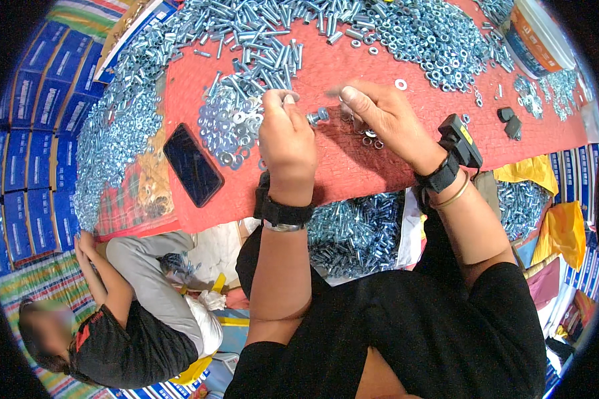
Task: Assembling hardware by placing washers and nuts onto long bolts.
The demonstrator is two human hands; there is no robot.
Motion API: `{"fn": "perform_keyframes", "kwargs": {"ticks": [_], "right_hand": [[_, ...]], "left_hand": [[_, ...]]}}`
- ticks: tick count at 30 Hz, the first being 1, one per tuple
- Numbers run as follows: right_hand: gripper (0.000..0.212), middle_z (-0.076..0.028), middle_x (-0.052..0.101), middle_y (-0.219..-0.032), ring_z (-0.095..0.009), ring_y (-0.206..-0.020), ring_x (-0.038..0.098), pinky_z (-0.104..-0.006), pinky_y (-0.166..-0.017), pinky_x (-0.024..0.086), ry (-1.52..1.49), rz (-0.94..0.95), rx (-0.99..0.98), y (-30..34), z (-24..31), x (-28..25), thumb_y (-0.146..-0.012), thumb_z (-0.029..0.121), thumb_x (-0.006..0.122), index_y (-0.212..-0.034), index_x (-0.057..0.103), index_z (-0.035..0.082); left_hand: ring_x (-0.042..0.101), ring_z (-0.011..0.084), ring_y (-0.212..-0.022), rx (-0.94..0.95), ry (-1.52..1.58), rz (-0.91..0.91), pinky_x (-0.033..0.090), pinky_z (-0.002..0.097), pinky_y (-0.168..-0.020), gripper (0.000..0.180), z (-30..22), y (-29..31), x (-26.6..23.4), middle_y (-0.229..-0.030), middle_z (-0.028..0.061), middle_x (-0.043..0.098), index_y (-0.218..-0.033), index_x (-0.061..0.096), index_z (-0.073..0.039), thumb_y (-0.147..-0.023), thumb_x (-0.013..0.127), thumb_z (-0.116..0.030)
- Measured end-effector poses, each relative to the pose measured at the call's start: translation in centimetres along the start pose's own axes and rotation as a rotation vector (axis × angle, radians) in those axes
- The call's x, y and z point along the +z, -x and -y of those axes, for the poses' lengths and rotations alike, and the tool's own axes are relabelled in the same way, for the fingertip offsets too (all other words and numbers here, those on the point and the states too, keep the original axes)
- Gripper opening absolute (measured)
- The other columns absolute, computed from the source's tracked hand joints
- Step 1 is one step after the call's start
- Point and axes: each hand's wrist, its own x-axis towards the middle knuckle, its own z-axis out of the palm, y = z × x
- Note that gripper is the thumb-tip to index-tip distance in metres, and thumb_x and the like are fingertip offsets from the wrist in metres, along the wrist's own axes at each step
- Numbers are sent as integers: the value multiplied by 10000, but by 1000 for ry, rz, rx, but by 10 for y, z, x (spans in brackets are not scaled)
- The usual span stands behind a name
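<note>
Over the red cloth, my left hand is closed, thumb and fingers pinched. A silvery bolt sticks out at its right side and appears gripped by its fingers. Facing it, my right hand has its fingers curled in toward the thumb. Its fingertips are blurred, so what they hold is hidden. Below the right palm lie a few small nuts. Flat washers lie in a loose pile just left of my left hand.
Loose bolts heap across the far side, with nuts to the right. A black phone lies at left. A white bucket stands far right. Blue boxes line the left. Another person lies at lower left.
</note>
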Motion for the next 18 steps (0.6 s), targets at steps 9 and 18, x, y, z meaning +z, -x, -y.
{"fn": "perform_keyframes", "kwargs": {"ticks": [9, 18], "right_hand": [[505, -94, 626, -665, -144, -599, 575, -310, -558, 457, 27, 85, -89, 2, 0, 7, -961, 430, 452, -838, 683, -3], [564, -99, 632, -676, -139, -601, 577, -299, -545, 452, 16, 260, 55, -2, -12, 3, -955, 497, 416, -938, 688, 3]], "left_hand": [[528, 95, -594, 34, 27, 1, 458, 263, -506, 157, 1, 1, -14, -728, 51, 525, -975, 509, -10, -964, 389, -111], [505, 112, -618, 159, -87, -14, 422, 294, -561, 161, 2, 4, -24, -720, 71, 530, -978, 509, 8, -964, 401, -111]]}}
